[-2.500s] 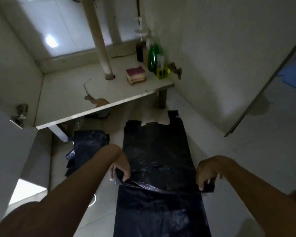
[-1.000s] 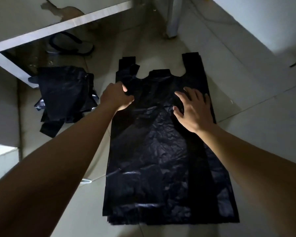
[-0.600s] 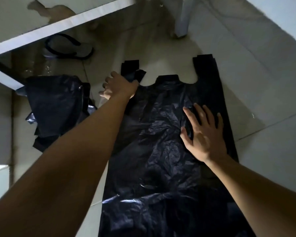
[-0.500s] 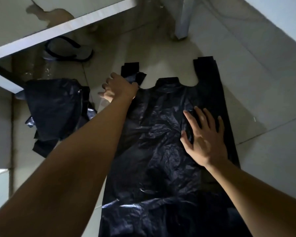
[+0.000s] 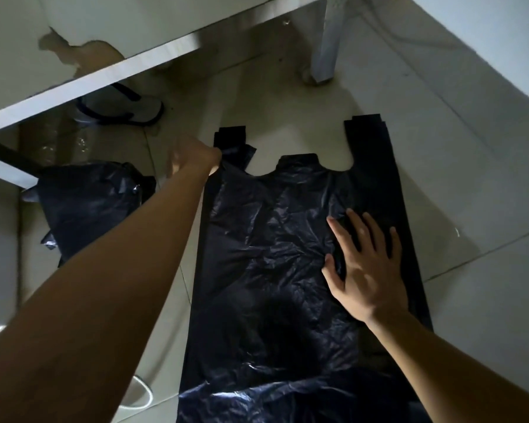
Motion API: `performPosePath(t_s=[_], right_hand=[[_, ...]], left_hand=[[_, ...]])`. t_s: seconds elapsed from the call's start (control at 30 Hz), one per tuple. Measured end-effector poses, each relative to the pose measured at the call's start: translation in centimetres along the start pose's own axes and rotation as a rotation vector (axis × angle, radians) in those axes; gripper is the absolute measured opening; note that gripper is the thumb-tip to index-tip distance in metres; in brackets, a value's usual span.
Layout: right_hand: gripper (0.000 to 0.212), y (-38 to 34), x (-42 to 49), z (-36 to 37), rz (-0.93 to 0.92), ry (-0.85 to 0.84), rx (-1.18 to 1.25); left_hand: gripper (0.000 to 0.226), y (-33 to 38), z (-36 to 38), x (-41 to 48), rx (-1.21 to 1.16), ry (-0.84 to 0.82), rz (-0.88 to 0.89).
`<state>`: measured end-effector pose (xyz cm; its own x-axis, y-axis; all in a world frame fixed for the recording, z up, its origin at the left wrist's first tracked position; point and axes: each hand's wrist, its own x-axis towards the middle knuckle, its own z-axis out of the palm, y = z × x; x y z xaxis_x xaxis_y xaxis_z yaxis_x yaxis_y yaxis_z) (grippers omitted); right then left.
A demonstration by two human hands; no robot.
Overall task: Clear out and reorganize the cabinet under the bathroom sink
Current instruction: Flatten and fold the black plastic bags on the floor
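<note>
The black plastic bag (image 5: 275, 270) lies flat on the floor (image 5: 455, 154), in front of the cabinet shelf (image 5: 104, 77). The right hand (image 5: 367, 270) presses it with straight, spread fingers. The left hand (image 5: 193, 160) (blurred) is at the bag's left handle; I cannot tell its grip.

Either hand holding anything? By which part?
Right hand lies flat on the black bag, no grip. Left hand is at its left handle; blur hides any grip.
</note>
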<state>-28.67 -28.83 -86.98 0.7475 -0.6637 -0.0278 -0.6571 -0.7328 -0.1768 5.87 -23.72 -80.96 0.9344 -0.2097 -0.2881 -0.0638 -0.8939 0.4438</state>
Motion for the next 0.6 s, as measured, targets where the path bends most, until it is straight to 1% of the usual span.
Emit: performPosePath(t_s=[0.07,0.1,0.17,0.27,0.37,0.4,0.5,0.57,0.6], right_hand=[[0.065,0.0,0.0,0.0,0.005,-0.01,-0.003],[0.065,0.1,-0.1,0.0,0.006,-0.013,-0.004],[0.065,0.1,-0.2,-0.1,0.005,-0.013,0.001],[0.064,0.1,-0.2,-0.2,0.007,-0.017,0.004],[0.064,0.0,-0.2,-0.3,0.007,-0.014,0.003],[0.065,0.0,-0.2,-0.3,0.007,-0.014,0.005],[0.065,0.0,-0.2,-0.3,0.006,-0.013,0.007],[0.065,0.0,-0.2,-0.3,0.004,-0.007,0.009],[0.065,0.0,-0.2,-0.3,0.003,-0.003,0.011]], left_hand=[[0.016,0.2,0.1,1.2,-0.147,-0.096,-0.019],[0.022,0.3,0.2,1.6,-0.222,-0.142,-0.04],[0.045,0.4,0.1,1.5,-0.326,-0.221,-0.101],[0.048,0.7,0.4,1.4,-0.326,-0.327,-0.149],[0.042,1.4,0.2,1.1,-0.363,-0.337,-0.148],[0.037,1.6,0.0,1.1,-0.411,-0.332,-0.152],[0.019,2.1,-0.7,1.3,-0.586,-0.321,-0.153],[0.006,2.4,-1.2,1.8,-0.658,-0.32,-0.136],[0.009,2.5,-1.4,1.9,-0.684,-0.306,-0.122]])
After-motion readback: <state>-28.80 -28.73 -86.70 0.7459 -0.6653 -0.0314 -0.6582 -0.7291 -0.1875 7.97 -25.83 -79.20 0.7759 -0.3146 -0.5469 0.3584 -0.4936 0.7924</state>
